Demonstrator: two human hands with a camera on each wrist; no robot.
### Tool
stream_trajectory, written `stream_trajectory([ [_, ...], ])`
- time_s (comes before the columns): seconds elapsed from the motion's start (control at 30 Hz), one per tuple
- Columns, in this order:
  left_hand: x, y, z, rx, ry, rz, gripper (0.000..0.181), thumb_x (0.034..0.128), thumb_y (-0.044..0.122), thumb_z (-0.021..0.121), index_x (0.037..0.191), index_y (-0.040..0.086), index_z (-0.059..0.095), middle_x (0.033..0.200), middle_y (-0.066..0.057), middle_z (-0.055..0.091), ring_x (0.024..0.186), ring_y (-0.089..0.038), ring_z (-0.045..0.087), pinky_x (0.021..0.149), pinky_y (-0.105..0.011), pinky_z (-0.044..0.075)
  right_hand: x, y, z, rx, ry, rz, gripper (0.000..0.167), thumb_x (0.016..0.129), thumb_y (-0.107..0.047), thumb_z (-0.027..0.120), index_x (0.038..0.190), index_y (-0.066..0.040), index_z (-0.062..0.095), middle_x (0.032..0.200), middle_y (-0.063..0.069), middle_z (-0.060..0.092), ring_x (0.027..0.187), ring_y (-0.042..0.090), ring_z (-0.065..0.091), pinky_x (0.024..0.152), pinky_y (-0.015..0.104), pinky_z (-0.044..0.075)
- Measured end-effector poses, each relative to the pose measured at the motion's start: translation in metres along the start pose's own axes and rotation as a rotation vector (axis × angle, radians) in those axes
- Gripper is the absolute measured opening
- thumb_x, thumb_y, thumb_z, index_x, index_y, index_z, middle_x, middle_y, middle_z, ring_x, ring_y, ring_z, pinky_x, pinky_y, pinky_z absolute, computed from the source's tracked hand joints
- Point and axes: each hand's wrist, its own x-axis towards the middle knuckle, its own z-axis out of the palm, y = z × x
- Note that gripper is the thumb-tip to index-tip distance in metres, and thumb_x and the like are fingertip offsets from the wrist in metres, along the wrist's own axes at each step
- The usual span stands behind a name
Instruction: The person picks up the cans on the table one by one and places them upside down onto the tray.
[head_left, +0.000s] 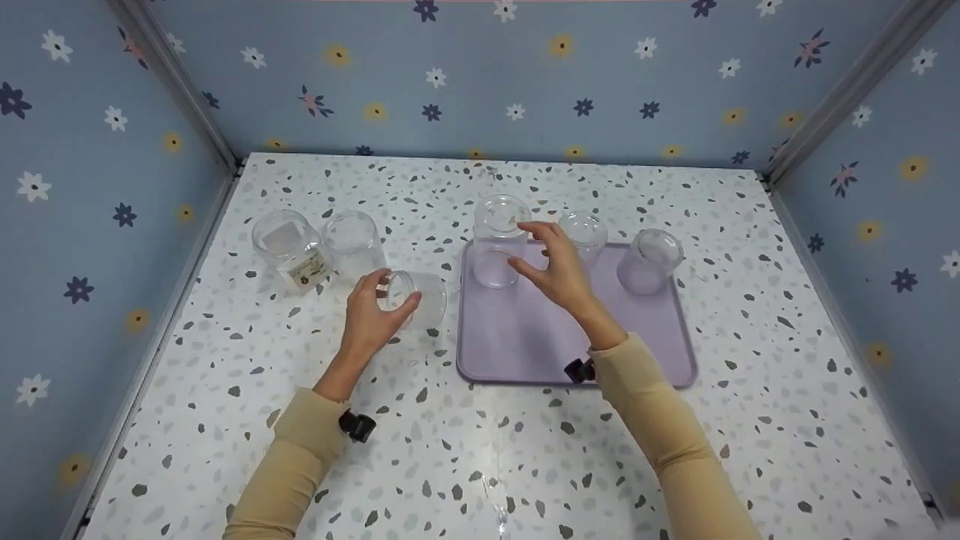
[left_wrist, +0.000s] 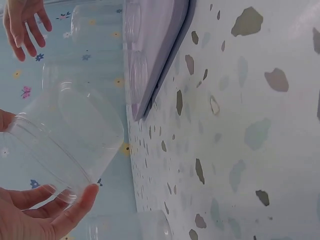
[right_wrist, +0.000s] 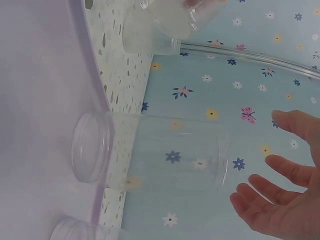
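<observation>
My left hand [head_left: 373, 315] grips a clear jar [head_left: 427, 300] by its ridged neck, thumb on one side and fingers on the other. The jar is tipped sideways above the table, as the left wrist view [left_wrist: 75, 130] also shows. My right hand [head_left: 559, 270] is spread, thumb and fingers apart, beside the top of a tall clear jar [head_left: 499, 255]. In the right wrist view a gap separates that hand [right_wrist: 280, 195] from the tall jar [right_wrist: 170, 150], whose ridged neck end rests on the lilac tray [head_left: 517, 352].
Two more clear jars, a middle one [head_left: 583, 232] and a right one [head_left: 649, 262], stand on the tray. Left of it, on the speckled table [head_left: 420, 450], are a clear jar [head_left: 352, 244] and one with a printed label [head_left: 307, 270]. Flowered walls [head_left: 480, 82] enclose the table.
</observation>
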Motion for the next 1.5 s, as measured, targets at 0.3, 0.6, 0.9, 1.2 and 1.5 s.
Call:
stream_trajectory([
  [0.3, -0.007, 0.003, 0.014, -0.126, -0.004, 0.019, 0.051, 0.0764, 0.026, 0.068, 0.114, -0.004, 0.052, 0.102, -0.015, 0.054, 0.087, -0.029, 0.056, 0.077, -0.043, 0.045, -0.013, 0.004, 0.006, 0.119, 0.068, -0.064, 0.043, 0.077, -0.018, 0.070, 0.114, -0.003, 0.055, 0.111, 0.009, 0.056, 0.097, 0.021, 0.054, 0.072, 0.039, 0.049],
  [0.6, -0.010, 0.012, 0.026, -0.230, -0.043, -0.017, 0.047, 0.0798, 0.027, 0.064, 0.116, -0.001, 0.052, 0.103, -0.012, 0.055, 0.086, -0.023, 0.058, 0.071, -0.035, 0.049, -0.027, -0.020, 0.002, 0.273, 0.026, -0.010, 0.042, 0.074, 0.000, 0.069, 0.112, 0.011, 0.052, 0.111, 0.022, 0.055, 0.096, 0.031, 0.053, 0.073, 0.048, 0.046],
  [0.9, -0.012, 0.025, 0.035, -0.311, -0.032, -0.077, 0.046, 0.0817, 0.030, 0.058, 0.114, -0.002, 0.053, 0.103, -0.015, 0.055, 0.082, -0.024, 0.058, 0.067, -0.034, 0.050, -0.037, -0.020, 0.010, 0.385, -0.029, -0.030, 0.045, 0.074, 0.002, 0.068, 0.113, 0.013, 0.049, 0.114, 0.022, 0.052, 0.096, 0.032, 0.053, 0.072, 0.050, 0.046],
  [1.2, -0.019, 0.041, 0.041, -0.404, -0.053, -0.037, 0.040, 0.0849, 0.023, 0.052, 0.114, -0.005, 0.053, 0.101, -0.017, 0.056, 0.080, -0.024, 0.060, 0.059, -0.026, 0.049, -0.046, -0.016, 0.015, 0.475, -0.102, -0.053, 0.053, 0.074, 0.004, 0.067, 0.120, 0.013, 0.042, 0.120, 0.026, 0.045, 0.101, 0.039, 0.049, 0.073, 0.053, 0.044],
  [1.5, -0.026, 0.070, 0.042, -0.481, -0.083, -0.036, 0.036, 0.0859, 0.014, 0.049, 0.113, -0.010, 0.051, 0.100, -0.020, 0.053, 0.082, -0.032, 0.059, 0.052, -0.037, 0.050, -0.051, -0.015, 0.017, 0.551, -0.166, -0.058, 0.064, 0.071, 0.011, 0.066, 0.126, 0.014, 0.034, 0.125, 0.029, 0.039, 0.105, 0.040, 0.046, 0.076, 0.055, 0.041],
])
